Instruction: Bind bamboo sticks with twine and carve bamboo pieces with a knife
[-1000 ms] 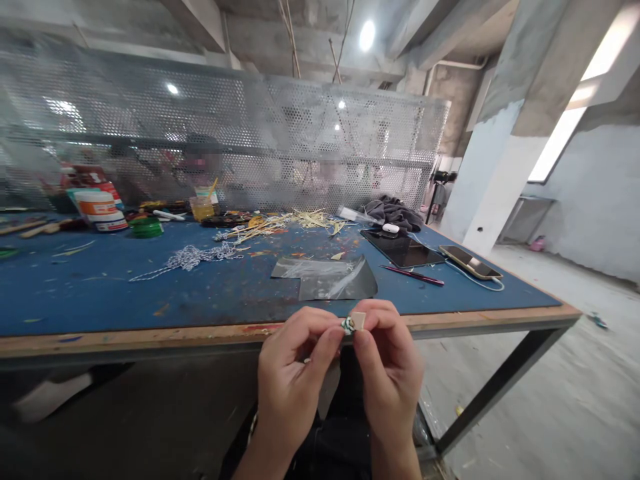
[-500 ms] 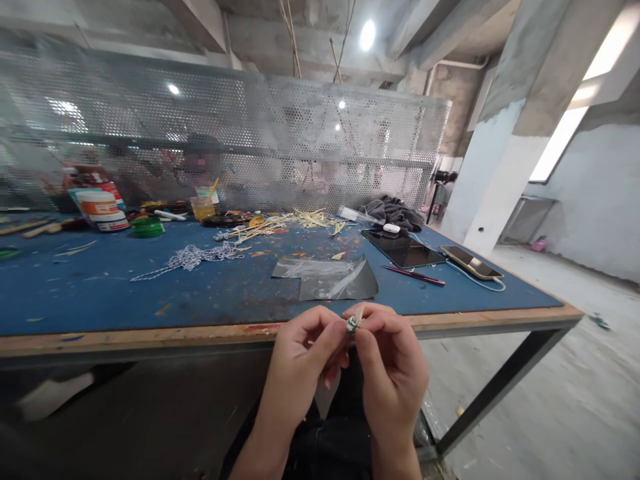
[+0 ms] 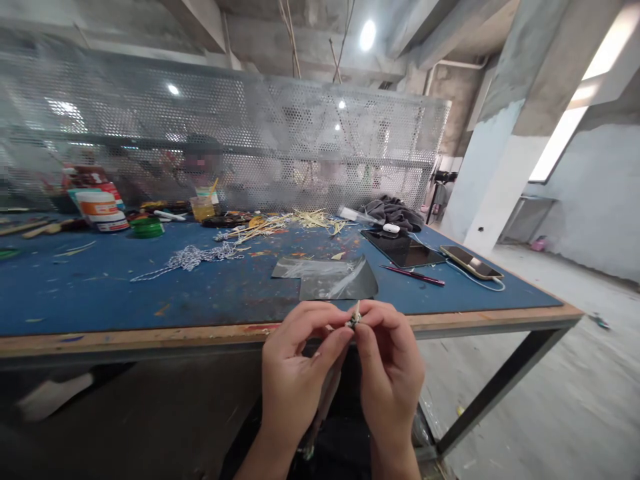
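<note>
Between the fingertips of both hands is a small green-and-white knotted piece (image 3: 354, 321), with a pale tip sticking up from it. My left hand (image 3: 300, 360) pinches it from the left with thumb and forefinger. From the right, my right hand (image 3: 393, 360) closes thumb and fingers on the same piece. Both hands are in front of the table's near edge, above my lap. A dark grey sheet (image 3: 333, 279) with whitish streaks lies on the blue tabletop just beyond them.
The blue table (image 3: 100, 300) bears white cord (image 3: 193, 257), pale strips (image 3: 310, 218), paint tubs (image 3: 103, 211), a green lid (image 3: 147, 227), a tablet (image 3: 403, 249), a phone (image 3: 471, 262), a red pen (image 3: 414, 275) and dark cloth (image 3: 395, 213). A perforated metal screen (image 3: 260, 133) stands behind.
My left hand has rotated, its wrist shifting left and its fingers now more spread over the top. The small piece has turned between the fingertips, its pale tip more upright.
</note>
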Demonstrator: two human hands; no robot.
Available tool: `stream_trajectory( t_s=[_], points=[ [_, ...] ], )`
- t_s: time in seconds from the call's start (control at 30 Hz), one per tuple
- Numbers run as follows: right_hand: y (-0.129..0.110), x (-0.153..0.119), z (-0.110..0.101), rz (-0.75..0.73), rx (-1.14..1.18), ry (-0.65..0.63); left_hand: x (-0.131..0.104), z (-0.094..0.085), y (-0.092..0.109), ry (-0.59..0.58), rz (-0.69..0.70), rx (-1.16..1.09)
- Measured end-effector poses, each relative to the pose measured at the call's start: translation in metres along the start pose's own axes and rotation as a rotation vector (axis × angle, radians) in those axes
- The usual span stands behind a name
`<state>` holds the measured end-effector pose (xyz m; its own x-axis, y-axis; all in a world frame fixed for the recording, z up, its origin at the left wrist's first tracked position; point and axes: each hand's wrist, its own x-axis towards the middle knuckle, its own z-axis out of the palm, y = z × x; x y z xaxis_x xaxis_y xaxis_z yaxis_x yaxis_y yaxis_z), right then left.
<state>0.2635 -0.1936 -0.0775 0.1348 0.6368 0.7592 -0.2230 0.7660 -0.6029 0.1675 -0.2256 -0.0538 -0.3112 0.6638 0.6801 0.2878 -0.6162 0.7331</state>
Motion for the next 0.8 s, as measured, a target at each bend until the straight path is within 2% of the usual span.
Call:
stream_trajectory(
  t_s=[0.07,0.13,0.33,0.43,0.6,0.8],
  points=[
    [0.0004,-0.0006,0.0001,-0.007,-0.013,-0.009,0.0005,0.0003,0.0011,0.04,0.029,0.036],
    [0.0002,-0.0007,0.0004,-0.009,-0.021,-0.021,0.0019,0.0001,0.0019,0.04,0.001,0.018],
    [-0.0003,-0.0013,0.0006,0.003,-0.034,-0.036,0.0022,0.0001,-0.0016,-0.062,-0.269,-0.295],
    [0.0014,-0.0025,0.001,0.028,-0.031,-0.051,-0.0007,0.0039,-0.0032,-0.081,-0.331,-0.398],
    [0.0028,-0.0022,0.0024,0.006,-0.072,-0.081,-0.004,0.0085,-0.0027,-0.058,-0.369,-0.329],
    [0.0029,-0.0011,0.0011,0.047,-0.019,-0.109,-0.005,0.006,-0.003,-0.006,-0.314,-0.224]
  ],
)
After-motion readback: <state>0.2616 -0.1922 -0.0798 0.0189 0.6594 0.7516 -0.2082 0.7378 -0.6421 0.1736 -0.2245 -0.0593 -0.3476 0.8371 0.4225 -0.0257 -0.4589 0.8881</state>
